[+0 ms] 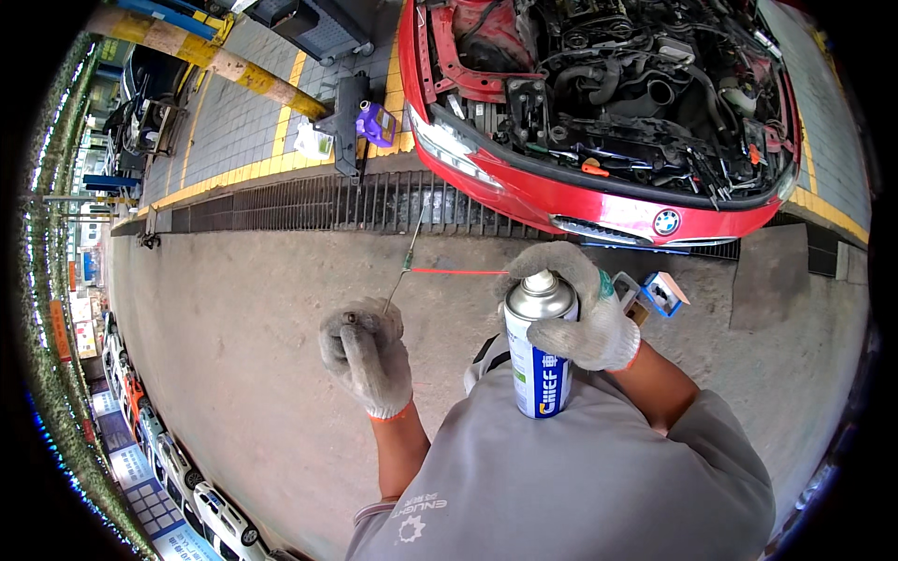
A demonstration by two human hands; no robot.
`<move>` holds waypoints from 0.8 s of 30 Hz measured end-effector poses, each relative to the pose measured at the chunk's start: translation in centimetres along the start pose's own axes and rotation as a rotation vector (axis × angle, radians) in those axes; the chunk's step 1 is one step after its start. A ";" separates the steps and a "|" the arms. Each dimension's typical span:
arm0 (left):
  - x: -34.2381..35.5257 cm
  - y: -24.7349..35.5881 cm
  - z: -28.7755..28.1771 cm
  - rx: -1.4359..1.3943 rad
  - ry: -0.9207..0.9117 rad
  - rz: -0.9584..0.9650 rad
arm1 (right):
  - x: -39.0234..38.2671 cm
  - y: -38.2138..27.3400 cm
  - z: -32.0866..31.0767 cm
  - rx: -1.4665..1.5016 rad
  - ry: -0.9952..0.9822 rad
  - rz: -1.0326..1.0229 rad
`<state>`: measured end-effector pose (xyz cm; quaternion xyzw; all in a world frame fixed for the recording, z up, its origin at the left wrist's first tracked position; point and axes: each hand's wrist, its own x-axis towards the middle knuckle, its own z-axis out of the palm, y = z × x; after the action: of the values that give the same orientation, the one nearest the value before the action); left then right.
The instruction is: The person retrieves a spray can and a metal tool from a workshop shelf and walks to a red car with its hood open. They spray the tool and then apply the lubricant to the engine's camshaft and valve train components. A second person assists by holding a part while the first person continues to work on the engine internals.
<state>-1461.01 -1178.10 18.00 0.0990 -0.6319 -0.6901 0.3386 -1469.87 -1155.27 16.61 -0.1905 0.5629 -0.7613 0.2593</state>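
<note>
My left hand [365, 351] wears a grey knit glove; its fingers are closed around the lower end of a thin metal rod [418, 224], which rises up and slightly right and has a small green section [408, 259] along it. My right hand [585, 327], gloved alike, grips a silver-topped white and blue spray can [537, 374] upright in front of my grey shirt, fingers curled over its top. A thin red straw [458, 272] runs left from the nozzle, its tip at the rod's green section.
A red car [599, 201], hood area open and tools lying on its front, stands ahead over a drain grate [309, 206]. A purple jug [374, 124], white container [313, 142] and yellow post [253, 70] are at upper left. A blue box [662, 294] lies right on concrete.
</note>
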 end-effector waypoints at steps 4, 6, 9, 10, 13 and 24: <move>0.0 0.1 -0.2 -0.007 -0.002 0.018 | 0.2 0.3 -0.2 -0.057 -0.025 -0.026; 0.0 0.0 -0.3 -0.017 -0.009 0.022 | 0.2 0.3 -0.2 -0.027 -0.026 -0.017; 0.0 -0.1 -0.1 0.001 0.021 0.015 | 0.0 0.2 -0.6 0.049 -0.031 0.021; 0.0 -0.4 0.1 0.024 0.055 0.008 | 0.1 0.3 -0.6 0.071 -0.026 0.018; 1.0 -2.0 -1.1 0.195 0.080 0.018 | 0.2 0.2 -1.8 0.064 0.031 0.019; 1.8 -18.8 -30.6 -0.180 0.193 -1.096 | -2.9 3.3 -12.3 0.235 0.724 0.070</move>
<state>-1451.52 -1204.28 -4.72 0.4460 -0.3931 -0.8041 -0.0059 -1474.19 -1144.93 9.84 0.1412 0.5330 -0.8295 0.0893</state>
